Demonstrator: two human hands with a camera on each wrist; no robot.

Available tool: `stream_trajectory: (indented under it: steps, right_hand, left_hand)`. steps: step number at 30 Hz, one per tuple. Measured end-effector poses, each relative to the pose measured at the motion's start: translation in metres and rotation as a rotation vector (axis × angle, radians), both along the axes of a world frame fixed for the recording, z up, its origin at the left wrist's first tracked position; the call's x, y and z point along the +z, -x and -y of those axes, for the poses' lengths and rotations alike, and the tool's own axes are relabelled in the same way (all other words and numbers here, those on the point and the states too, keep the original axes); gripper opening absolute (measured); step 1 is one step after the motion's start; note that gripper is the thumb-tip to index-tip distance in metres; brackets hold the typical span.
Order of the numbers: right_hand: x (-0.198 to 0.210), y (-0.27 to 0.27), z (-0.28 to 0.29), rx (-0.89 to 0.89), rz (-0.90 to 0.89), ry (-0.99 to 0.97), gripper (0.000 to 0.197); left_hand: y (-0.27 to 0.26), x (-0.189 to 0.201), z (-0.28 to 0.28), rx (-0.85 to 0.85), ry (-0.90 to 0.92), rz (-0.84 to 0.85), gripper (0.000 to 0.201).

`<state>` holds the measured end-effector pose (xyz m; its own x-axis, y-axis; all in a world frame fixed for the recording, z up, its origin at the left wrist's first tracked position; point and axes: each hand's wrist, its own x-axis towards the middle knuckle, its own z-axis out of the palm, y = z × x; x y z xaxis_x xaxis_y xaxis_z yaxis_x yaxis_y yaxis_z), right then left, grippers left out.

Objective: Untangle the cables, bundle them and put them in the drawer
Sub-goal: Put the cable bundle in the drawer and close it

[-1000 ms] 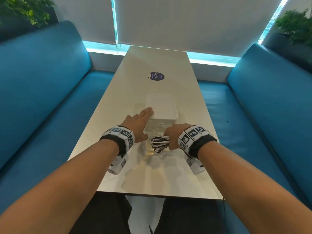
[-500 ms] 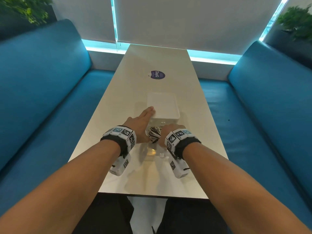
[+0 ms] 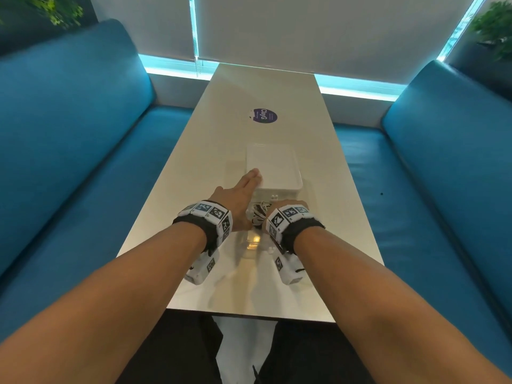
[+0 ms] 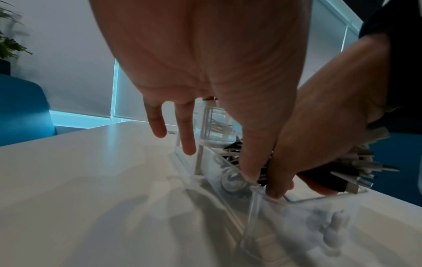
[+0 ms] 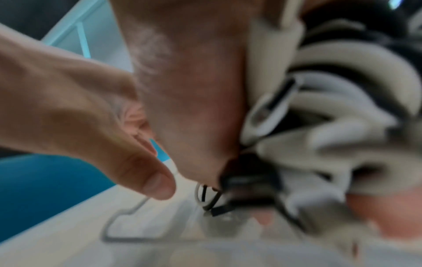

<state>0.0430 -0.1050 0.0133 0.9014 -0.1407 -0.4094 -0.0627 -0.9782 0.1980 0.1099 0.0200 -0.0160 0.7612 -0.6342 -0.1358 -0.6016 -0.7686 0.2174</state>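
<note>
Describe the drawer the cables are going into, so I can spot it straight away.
On the long white table between the blue benches stands a small white-topped drawer unit. The pulled-out drawer sticks out of its near side, under the right hand. Unlike the white top, it is clear plastic.

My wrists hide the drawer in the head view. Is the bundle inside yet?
Observer: Not wholly. In the left wrist view the right hand grips the cable bundle, and its plugs stick out above the clear drawer.
Operator: Is the drawer open?
Observer: Yes, it is pulled out. The left hand has its thumb down at the near corner.
Operator: Anything in the compartment above?
Observer: White cables lie coiled behind its clear wall.
</note>
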Motion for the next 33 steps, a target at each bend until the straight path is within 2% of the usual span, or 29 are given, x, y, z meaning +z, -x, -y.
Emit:
stream_trajectory:
  steps: [2,5,7,9,14,17,20,23,26,29,32,33]
  right_hand:
    - [-0.008,0.001,0.001,-0.035,0.081,-0.028,0.020]
    - [-0.017,0.002,0.002,-0.074,0.185,-0.026,0.025]
    - [-0.019,0.002,0.003,-0.083,0.189,-0.031,0.024]
    - [-0.018,0.003,0.003,-0.087,0.181,-0.031,0.023]
    - [-0.017,0.006,0.004,-0.088,0.180,-0.045,0.022]
    - [-0.015,0.006,0.010,-0.093,0.181,-0.137,0.017]
    - [-0.011,0.007,0.015,-0.110,0.155,-0.264,0.026]
    - [-0.006,0.009,0.016,-0.106,0.081,-0.254,0.028]
    - [-0.004,0.008,0.014,-0.114,0.065,-0.239,0.030]
    - [-0.004,0.004,0.012,-0.126,0.107,-0.248,0.015]
    - [-0.005,0.005,0.005,-0.108,0.139,-0.235,0.006]
    - [-0.005,0.004,0.002,-0.114,0.145,-0.241,0.010]
  left_hand:
    - [-0.001,-0.001,0.000,-0.005,0.037,-0.020,0.114]
    - [-0.006,0.003,0.002,0.022,0.102,-0.031,0.079]
    - [-0.007,0.007,0.006,0.040,0.113,0.034,0.062]
    - [-0.007,0.009,0.013,0.050,0.079,0.124,0.057]
    - [-0.009,0.010,0.022,0.067,-0.010,0.249,0.068]
    - [-0.008,0.009,0.031,0.105,-0.032,0.284,0.078]
    - [-0.008,0.008,0.041,0.132,-0.066,0.314,0.086]
    - [-0.009,0.006,0.044,0.145,-0.079,0.322,0.089]
    - [-0.009,0.001,0.043,0.139,-0.016,0.297,0.083]
    - [-0.010,-0.005,0.032,0.068,0.140,0.205,0.076]
    - [-0.007,-0.014,0.018,0.004,0.238,0.109,0.087]
    - [-0.005,-0.017,0.015,-0.010,0.249,0.083,0.094]
